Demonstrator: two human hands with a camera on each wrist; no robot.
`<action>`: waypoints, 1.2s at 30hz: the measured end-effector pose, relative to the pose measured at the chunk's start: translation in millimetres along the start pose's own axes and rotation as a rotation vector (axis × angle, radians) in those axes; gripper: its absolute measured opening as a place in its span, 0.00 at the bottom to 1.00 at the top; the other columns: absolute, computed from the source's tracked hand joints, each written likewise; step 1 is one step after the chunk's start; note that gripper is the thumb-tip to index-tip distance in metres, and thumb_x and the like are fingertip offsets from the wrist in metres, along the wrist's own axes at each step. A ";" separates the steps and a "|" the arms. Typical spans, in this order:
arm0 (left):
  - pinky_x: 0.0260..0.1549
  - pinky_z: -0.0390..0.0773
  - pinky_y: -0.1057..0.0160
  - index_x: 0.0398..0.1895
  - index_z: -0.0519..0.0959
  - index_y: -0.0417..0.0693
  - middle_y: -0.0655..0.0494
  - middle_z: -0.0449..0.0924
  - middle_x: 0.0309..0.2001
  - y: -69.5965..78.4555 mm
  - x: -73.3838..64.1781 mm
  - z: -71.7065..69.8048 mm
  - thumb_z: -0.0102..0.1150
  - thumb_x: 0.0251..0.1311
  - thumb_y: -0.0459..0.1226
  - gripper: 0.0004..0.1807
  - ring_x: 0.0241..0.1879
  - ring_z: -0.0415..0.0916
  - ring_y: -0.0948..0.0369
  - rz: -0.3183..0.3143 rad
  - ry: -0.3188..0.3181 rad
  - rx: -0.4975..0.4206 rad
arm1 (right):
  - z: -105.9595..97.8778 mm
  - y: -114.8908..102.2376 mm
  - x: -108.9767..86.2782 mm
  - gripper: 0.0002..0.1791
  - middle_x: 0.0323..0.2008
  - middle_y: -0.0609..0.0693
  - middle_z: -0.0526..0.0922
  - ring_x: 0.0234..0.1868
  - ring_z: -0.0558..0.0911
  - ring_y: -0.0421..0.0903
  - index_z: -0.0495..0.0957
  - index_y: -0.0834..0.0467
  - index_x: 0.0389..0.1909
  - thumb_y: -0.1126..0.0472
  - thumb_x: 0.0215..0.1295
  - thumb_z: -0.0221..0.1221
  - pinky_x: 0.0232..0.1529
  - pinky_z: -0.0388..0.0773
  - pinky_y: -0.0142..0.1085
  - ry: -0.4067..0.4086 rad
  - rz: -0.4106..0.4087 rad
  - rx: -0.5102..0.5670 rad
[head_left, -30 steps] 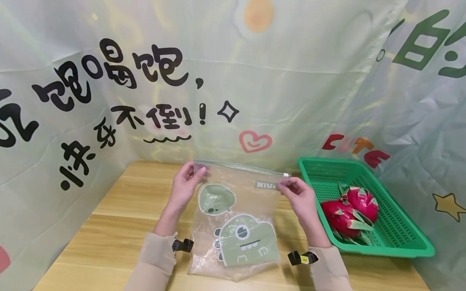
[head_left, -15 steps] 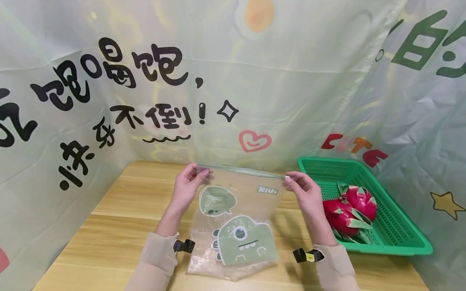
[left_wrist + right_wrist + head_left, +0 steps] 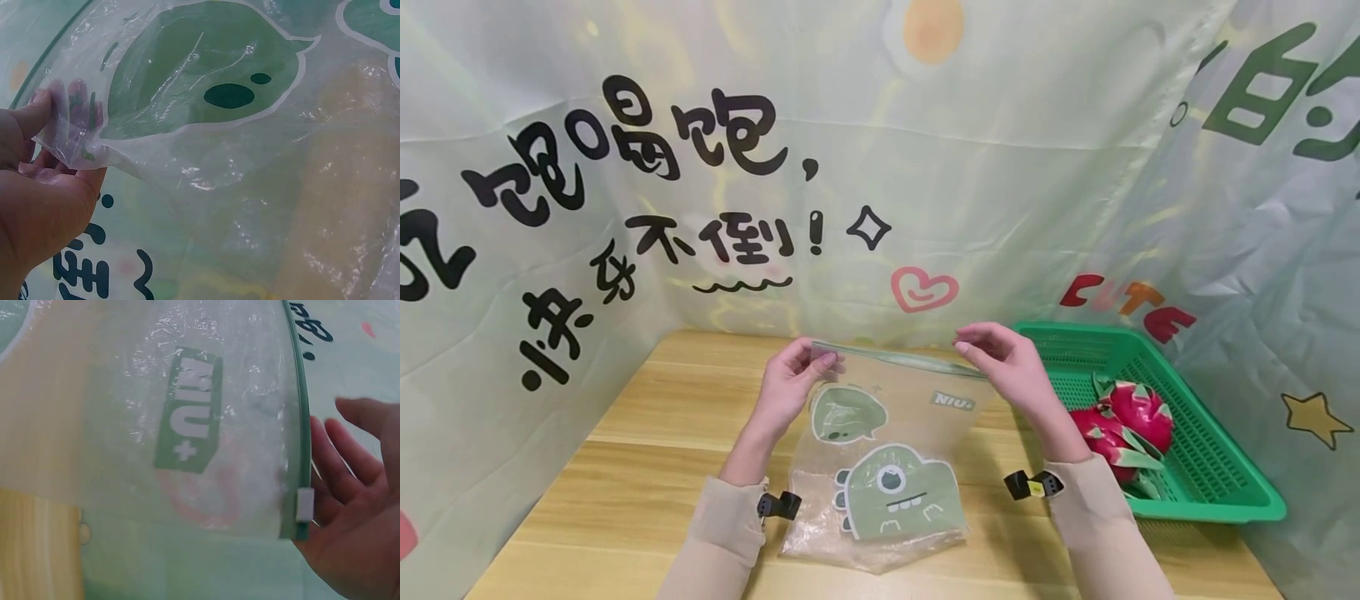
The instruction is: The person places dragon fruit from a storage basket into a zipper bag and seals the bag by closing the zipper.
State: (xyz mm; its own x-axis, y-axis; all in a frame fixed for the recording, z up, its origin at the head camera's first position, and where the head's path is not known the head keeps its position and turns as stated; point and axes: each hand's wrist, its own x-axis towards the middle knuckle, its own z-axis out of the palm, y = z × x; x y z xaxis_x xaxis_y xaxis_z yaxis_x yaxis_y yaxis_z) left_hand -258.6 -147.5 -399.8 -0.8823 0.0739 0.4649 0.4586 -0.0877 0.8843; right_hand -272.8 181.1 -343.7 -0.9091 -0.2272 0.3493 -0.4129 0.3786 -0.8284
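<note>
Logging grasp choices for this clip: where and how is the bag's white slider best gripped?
Probably pinch the slider by its front and back faces, thumb and forefinger, from the person's right: it is a small block on the zip strip, near the right hand and the right end of the bag; the left hand pinches the opposite corner.

Cloth [image 3: 1045, 150]: pale green, creased, hung behind the table [image 3: 685, 400] and at both sides
Lettering [image 3: 726, 112]: black characters at left and centre, green at upper right, coloured CUTE [image 3: 1138, 298] low at right
Prints: egg [image 3: 933, 33] at top, pink heart [image 3: 925, 290] below, yellow star [image 3: 1317, 419] at right
Table: light wood grain
Light: soft sheen on cloth
</note>
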 end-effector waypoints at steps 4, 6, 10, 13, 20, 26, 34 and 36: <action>0.43 0.89 0.58 0.47 0.79 0.32 0.38 0.86 0.44 0.5 0.4 1.3 0.61 0.72 0.30 0.08 0.40 0.86 0.59 -0.003 -0.008 0.017 | 5.3 -6.2 7.3 0.13 0.47 0.51 0.88 0.46 0.85 0.47 0.85 0.57 0.53 0.56 0.72 0.66 0.45 0.85 0.32 -0.118 -0.055 -0.121; 0.43 0.89 0.58 0.47 0.79 0.32 0.37 0.86 0.45 0.9 0.4 1.9 0.61 0.72 0.30 0.08 0.40 0.86 0.59 -0.009 -0.009 0.020 | 8.6 -8.5 9.9 0.12 0.45 0.50 0.88 0.45 0.86 0.47 0.85 0.57 0.52 0.58 0.71 0.67 0.45 0.86 0.34 -0.165 -0.081 -0.139; 0.44 0.89 0.58 0.48 0.79 0.32 0.37 0.86 0.45 1.6 0.2 3.0 0.62 0.72 0.31 0.08 0.40 0.86 0.59 -0.015 -0.008 0.021 | 15.0 -9.9 12.9 0.09 0.41 0.49 0.89 0.41 0.85 0.46 0.87 0.56 0.48 0.61 0.70 0.68 0.43 0.86 0.36 -0.216 -0.119 -0.161; 0.44 0.90 0.58 0.48 0.79 0.32 0.39 0.87 0.44 0.6 1.9 3.3 0.62 0.71 0.31 0.09 0.40 0.86 0.59 -0.015 0.002 0.020 | 19.3 -9.4 13.6 0.07 0.38 0.47 0.88 0.37 0.84 0.45 0.88 0.55 0.46 0.61 0.69 0.69 0.40 0.86 0.36 -0.232 -0.133 -0.181; 0.43 0.88 0.62 0.48 0.80 0.34 0.42 0.87 0.42 -3.3 17.0 1.9 0.63 0.71 0.30 0.08 0.41 0.85 0.58 -0.035 -0.001 0.142 | 23.9 -6.3 10.2 0.06 0.35 0.46 0.88 0.33 0.83 0.44 0.88 0.55 0.44 0.63 0.67 0.70 0.34 0.85 0.35 -0.252 -0.126 -0.201; 0.51 0.85 0.54 0.60 0.79 0.39 0.42 0.86 0.50 5.8 22.6 0.2 0.66 0.68 0.32 0.18 0.49 0.83 0.49 -0.020 0.033 0.364 | 26.7 -3.4 6.2 0.07 0.35 0.46 0.88 0.33 0.84 0.44 0.88 0.54 0.43 0.64 0.66 0.70 0.30 0.84 0.34 -0.210 -0.091 -0.175; 0.49 0.83 0.56 0.63 0.78 0.40 0.45 0.84 0.55 30.1 -2.3 30.4 0.68 0.67 0.33 0.22 0.53 0.82 0.50 -0.010 0.216 0.323 | 38.9 3.4 0.9 0.08 0.34 0.53 0.88 0.24 0.81 0.46 0.88 0.58 0.45 0.66 0.68 0.68 0.23 0.81 0.33 -0.026 -0.009 -0.045; 0.47 0.84 0.63 0.62 0.78 0.38 0.44 0.85 0.53 29.1 -6.2 43.3 0.68 0.68 0.34 0.21 0.51 0.82 0.49 -0.037 0.202 0.273 | 44.6 3.5 -0.7 0.08 0.36 0.54 0.88 0.26 0.82 0.46 0.88 0.59 0.46 0.67 0.68 0.67 0.24 0.81 0.32 0.021 0.007 -0.005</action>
State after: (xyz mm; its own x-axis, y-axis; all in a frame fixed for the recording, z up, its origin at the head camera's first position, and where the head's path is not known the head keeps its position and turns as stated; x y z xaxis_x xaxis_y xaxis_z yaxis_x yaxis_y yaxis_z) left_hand -235.2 -107.5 -375.1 -0.8894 -0.1285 0.4387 0.4135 0.1828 0.8920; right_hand -271.1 142.6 -366.4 -0.9129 -0.2056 0.3527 -0.4068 0.3849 -0.8285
